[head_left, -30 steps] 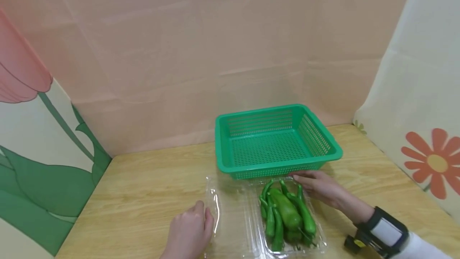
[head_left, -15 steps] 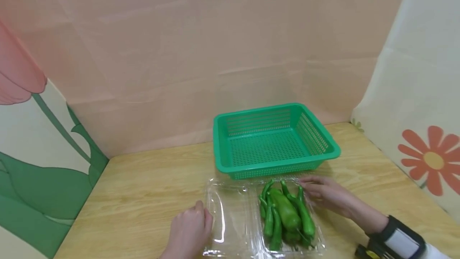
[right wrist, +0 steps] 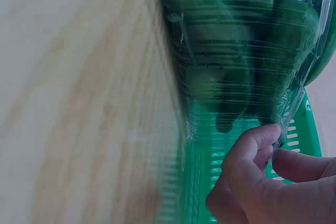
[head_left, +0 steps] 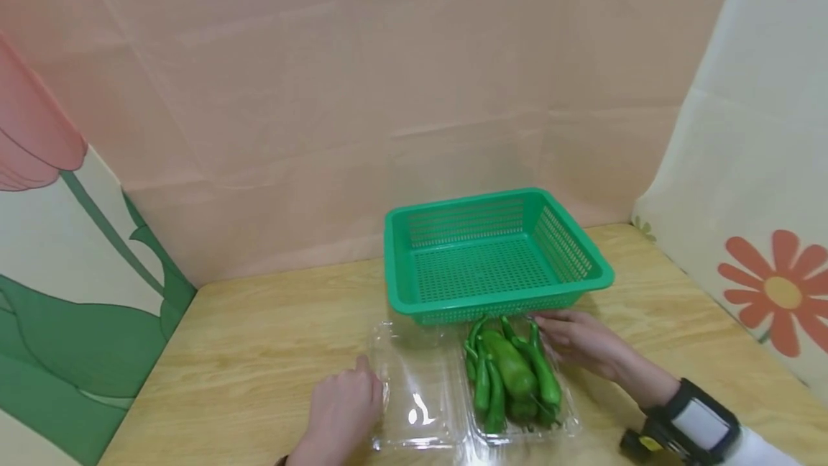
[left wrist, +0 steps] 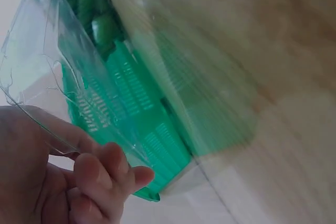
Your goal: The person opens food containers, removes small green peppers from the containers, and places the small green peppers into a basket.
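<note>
The peppers (head_left: 514, 371) and basket (head_left: 504, 300) are green, the box (head_left: 410, 372) clear, the worktop (head_left: 259, 351) yellowish and wood-grained, the backdrop (head_left: 323, 106) pinkish beige.

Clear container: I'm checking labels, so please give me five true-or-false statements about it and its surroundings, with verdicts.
1. The green peppers lie in the clear container. True.
2. The lid is closed over them. False: it lies open to their left.
3. The right hand pinches the container's edge. True.
4. The green basket lies upside down. False: it stands upright, beyond the container.
5. The left hand holds the lid's outer edge. True.
</note>
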`<action>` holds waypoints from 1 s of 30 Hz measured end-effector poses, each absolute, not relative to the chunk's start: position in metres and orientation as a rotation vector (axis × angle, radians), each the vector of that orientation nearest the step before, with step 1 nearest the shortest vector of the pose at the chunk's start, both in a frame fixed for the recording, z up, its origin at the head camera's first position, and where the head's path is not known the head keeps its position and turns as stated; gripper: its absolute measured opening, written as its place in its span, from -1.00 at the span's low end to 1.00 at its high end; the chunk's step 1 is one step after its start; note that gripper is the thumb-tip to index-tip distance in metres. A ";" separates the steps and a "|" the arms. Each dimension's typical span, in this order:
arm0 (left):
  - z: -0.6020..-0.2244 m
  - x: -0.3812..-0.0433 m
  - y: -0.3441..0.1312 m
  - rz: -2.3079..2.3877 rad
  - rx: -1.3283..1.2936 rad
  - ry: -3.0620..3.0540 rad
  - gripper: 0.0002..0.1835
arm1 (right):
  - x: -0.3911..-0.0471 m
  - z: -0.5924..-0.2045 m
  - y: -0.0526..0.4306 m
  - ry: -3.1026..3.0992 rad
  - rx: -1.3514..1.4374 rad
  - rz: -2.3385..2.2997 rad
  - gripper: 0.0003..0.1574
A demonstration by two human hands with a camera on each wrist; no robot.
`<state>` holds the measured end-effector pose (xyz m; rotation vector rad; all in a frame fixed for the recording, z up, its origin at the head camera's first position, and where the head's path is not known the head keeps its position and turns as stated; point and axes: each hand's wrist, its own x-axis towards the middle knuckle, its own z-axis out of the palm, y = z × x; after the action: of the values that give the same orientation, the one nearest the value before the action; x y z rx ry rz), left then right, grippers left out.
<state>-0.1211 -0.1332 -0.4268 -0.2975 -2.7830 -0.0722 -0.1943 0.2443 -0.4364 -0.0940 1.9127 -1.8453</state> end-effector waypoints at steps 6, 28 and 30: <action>-0.429 -0.124 -0.131 -0.094 -0.273 -2.841 -0.71 | -0.198 -0.438 0.243 1.879 -0.079 -1.877 -0.17; -0.432 -0.131 -0.127 0.040 -0.317 -3.104 -0.78 | -0.205 -0.441 0.246 1.749 -0.044 -1.965 -0.55; -0.433 -0.131 -0.128 0.045 -0.334 -3.089 -0.73 | -0.206 -0.441 0.245 1.762 -0.052 -1.956 -0.48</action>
<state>-0.1307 -0.1282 -0.4325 -0.3340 -3.0888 0.0447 -0.2057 0.2454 -0.4411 -0.0520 1.7622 -1.9560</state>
